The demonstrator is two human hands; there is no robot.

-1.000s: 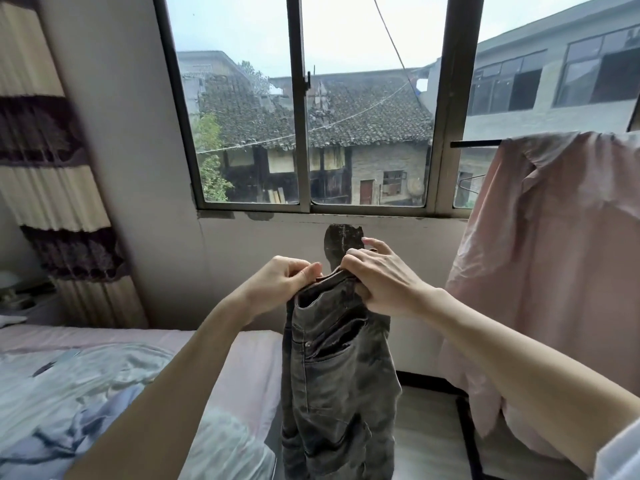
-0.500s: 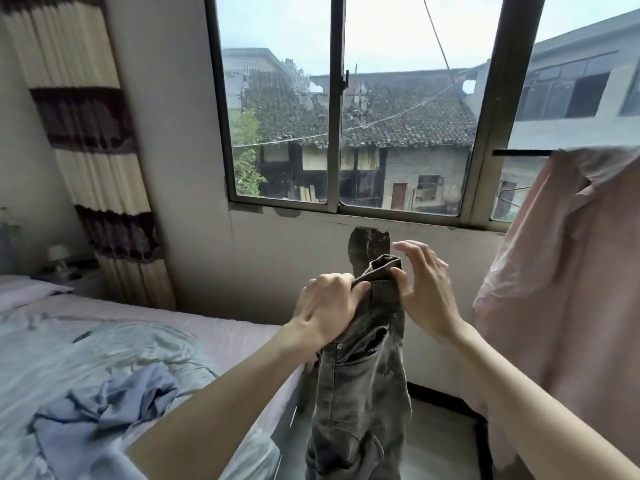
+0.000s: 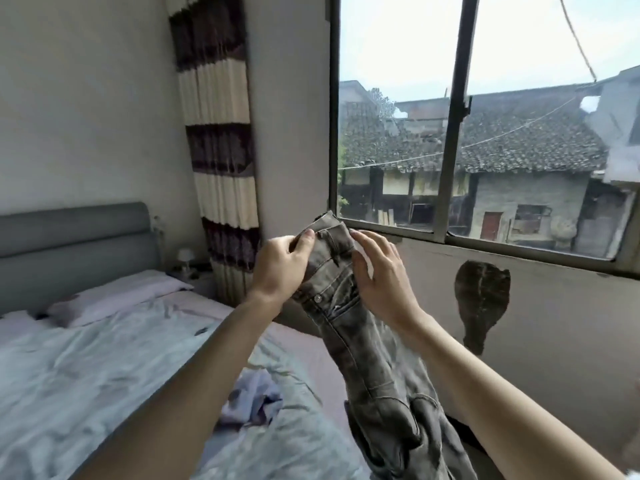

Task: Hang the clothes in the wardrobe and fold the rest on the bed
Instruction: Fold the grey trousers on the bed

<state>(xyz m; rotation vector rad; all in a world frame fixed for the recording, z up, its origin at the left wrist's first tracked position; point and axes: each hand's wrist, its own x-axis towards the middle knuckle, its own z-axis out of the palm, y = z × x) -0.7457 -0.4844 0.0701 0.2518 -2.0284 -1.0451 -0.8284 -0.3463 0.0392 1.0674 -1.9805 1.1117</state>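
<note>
Jeans point(image 3: 349, 306): waistband pinched by left hand point(image 3: 280, 268), right hand point(image 3: 382, 282) spread flat alongside; folding stage judged, to be laid on bed point(image 3: 86, 368) below-left.

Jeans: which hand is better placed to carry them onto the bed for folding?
Left, probably. The left hand pinches the jeans at the waistband and is on the bed side; the right hand only lies against them with straight fingers.

Bed point(image 3: 311, 355) with rumpled pale quilt point(image 3: 86, 375), pillow point(image 3: 114, 292), crumpled blue garment point(image 3: 252, 400)
</note>
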